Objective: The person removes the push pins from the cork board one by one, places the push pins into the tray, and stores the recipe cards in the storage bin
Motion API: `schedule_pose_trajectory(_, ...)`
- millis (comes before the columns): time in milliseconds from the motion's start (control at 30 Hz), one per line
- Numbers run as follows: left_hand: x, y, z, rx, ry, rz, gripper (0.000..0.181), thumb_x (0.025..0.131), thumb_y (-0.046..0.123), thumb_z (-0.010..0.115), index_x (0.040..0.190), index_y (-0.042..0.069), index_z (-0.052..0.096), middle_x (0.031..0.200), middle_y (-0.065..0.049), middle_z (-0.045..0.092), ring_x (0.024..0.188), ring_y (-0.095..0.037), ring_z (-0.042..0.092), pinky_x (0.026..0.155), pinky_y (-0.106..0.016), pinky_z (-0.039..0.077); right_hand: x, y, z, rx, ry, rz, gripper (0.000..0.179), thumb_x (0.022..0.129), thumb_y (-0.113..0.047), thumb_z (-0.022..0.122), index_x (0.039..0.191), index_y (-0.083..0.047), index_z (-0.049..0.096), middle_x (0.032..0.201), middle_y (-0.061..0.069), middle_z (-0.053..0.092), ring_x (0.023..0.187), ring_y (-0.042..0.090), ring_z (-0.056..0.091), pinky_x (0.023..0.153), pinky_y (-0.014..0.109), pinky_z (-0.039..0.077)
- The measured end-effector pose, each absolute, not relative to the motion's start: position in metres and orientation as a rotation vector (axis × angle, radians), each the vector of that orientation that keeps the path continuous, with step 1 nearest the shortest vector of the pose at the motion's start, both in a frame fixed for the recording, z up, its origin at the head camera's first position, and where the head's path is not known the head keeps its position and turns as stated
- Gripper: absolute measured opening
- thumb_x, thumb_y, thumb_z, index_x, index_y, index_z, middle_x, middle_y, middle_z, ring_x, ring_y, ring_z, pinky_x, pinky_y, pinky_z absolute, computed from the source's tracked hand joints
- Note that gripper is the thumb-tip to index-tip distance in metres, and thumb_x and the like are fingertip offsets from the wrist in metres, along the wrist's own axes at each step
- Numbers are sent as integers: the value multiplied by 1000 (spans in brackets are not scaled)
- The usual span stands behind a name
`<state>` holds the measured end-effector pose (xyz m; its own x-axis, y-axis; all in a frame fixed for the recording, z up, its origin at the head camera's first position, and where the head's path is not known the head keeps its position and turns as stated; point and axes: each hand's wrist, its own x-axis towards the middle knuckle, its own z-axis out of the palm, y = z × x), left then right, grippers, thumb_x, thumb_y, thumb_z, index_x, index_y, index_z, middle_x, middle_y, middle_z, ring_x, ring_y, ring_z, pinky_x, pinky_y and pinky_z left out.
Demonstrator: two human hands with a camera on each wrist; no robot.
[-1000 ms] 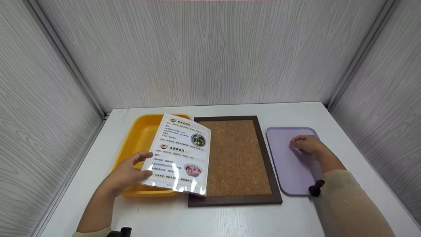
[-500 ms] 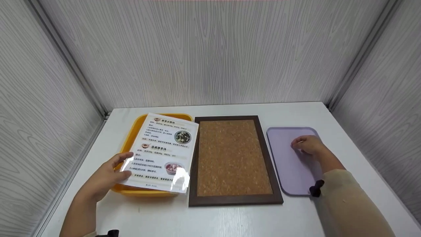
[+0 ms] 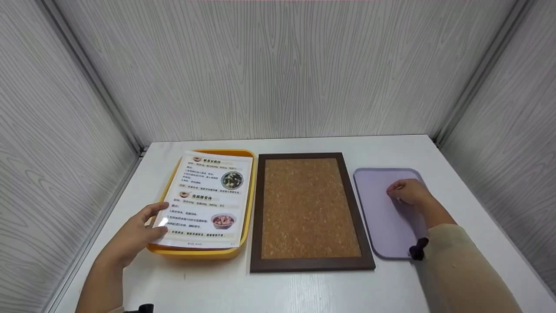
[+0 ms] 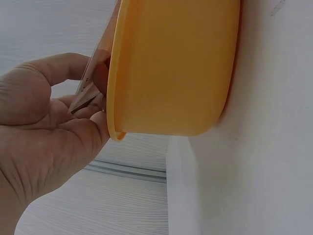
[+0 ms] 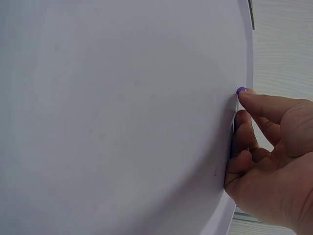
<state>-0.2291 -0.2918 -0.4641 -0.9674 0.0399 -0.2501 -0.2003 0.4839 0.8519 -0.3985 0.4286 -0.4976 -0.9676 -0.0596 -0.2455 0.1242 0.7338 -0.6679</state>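
Observation:
A laminated recipe sheet (image 3: 204, 195) with printed text and two food photos lies over the yellow tray (image 3: 236, 251), covering most of it. My left hand (image 3: 137, 230) pinches the sheet's left edge near the tray's rim. In the left wrist view, the left hand (image 4: 54, 107) has its thumb above the sheet and fingers beneath, by the rim. Over the purple tray (image 3: 378, 217), my right hand (image 3: 408, 192) has thumb and forefinger together. Close up, the right hand (image 5: 269, 147) pinches a small, round purple piece (image 5: 241, 90), its exact kind too small to tell, at the tray's surface.
Between the two trays lies a dark-framed cork board (image 3: 310, 208). All stand on a white table (image 3: 295, 289). Grey wood-grain panels (image 3: 278, 74) rise behind and at both sides.
My left hand has carried the recipe sheet leftward off the cork board and lowered it over the yellow tray, turning it straighter. The right hand has barely moved.

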Motion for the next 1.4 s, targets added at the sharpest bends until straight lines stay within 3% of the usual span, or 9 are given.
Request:
schedule_pose_trajectory(233, -231, -293, -464, -120, 2544, 1419, 78, 104, 9, 65, 171, 9, 26, 175, -32, 22, 153, -51, 43, 94, -22, 53, -400, 428, -497, 55, 2693, -1043, 27, 105, -16, 67, 122, 5, 72, 107, 7, 72, 90, 12, 59, 77, 26, 51)
schedule_pose_trajectory(433, -238, -291, -465, -146, 2520, 1390, 89, 105, 15, 67, 173, 9, 11, 176, -28, 28, 140, -37, 59, 96, -25, 53, -400, 430, -498, 68, 2694, -1043, 27, 105, -15, 67, 122, 6, 72, 106, 6, 72, 91, 13, 60, 77, 26, 51)
schedule_pose_trajectory(533, -240, -290, -465, -154, 2515, 1376, 91, 104, 17, 69, 172, 6, 8, 176, -28, 28, 137, -34, 60, 95, -24, 53, -400, 431, -499, 67, 2701, -1027, 27, 105, -15, 66, 121, 5, 73, 106, 7, 72, 92, 13, 60, 78, 26, 51)
schedule_pose_trajectory(700, -239, -289, -463, -140, 2563, 1330, 89, 102, 20, 73, 169, 2, 17, 172, -30, 31, 129, -34, 61, 91, -26, 54, -400, 436, -499, 73, 2697, -1019, 26, 104, -15, 67, 121, 4, 74, 105, 3, 71, 95, 13, 59, 79, 23, 49)
schedule_pose_trajectory(1000, -239, -291, -455, -173, 2688, 1166, 77, 100, 24, 76, 161, -5, 41, 145, -26, 56, 120, -34, 62, 83, -26, 55, -396, 447, -495, 116, 2645, -1063, 34, 103, -19, 71, 127, 4, 71, 97, -6, 70, 89, 9, 60, 77, 24, 51)
schedule_pose_trajectory(1233, -238, -298, -449, -176, 2764, 963, 71, 103, 30, 72, 157, -8, 45, 147, -32, 58, 126, -44, 62, 91, -44, 56, -392, 456, -491, 116, 2614, -1035, 42, 106, -30, 67, 134, 2, 67, 100, -5, 69, 91, 11, 60, 79, 28, 50)
schedule_pose_trajectory(1400, -235, -298, -445, -158, 2781, 914, 68, 107, 37, 67, 156, -5, 46, 146, -32, 60, 121, -42, 62, 92, -48, 56, -387, 460, -486, 107, 2550, -1105, 44, 109, -29, 61, 136, 6, 62, 95, -8, 67, 89, 8, 60, 79, 26, 51)
